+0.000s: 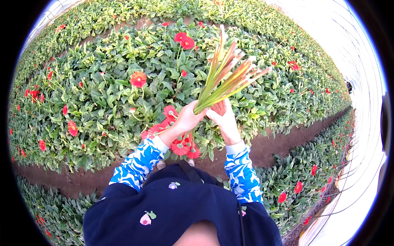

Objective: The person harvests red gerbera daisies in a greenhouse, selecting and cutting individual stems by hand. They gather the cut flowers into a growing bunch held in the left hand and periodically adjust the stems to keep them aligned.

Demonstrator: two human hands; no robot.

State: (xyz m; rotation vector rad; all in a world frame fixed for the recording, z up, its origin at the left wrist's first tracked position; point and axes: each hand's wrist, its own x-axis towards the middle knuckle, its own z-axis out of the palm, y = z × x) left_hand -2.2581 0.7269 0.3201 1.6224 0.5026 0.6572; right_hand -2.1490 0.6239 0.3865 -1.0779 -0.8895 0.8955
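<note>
My left hand (190, 116) is closed around a bunch of gerbera stems (215, 89), whose reddish, pale-tipped ends fan out up and to the right. The red flower heads (180, 147) of the bunch hang below that hand, in front of my body and partly behind my left forearm. My right hand (222, 118) is beside the bunch on its right, with the thumb near the stems and the fingers partly bent behind them. Whether it presses on the stems cannot be told.
A wide bed of leafy gerbera plants (117, 92) with scattered red blooms (138, 79) lies before me. Bare soil paths (264, 147) run along it, and another planted bed (301, 172) lies at the lower right. A white plastic greenhouse wall (366, 123) curves along the right.
</note>
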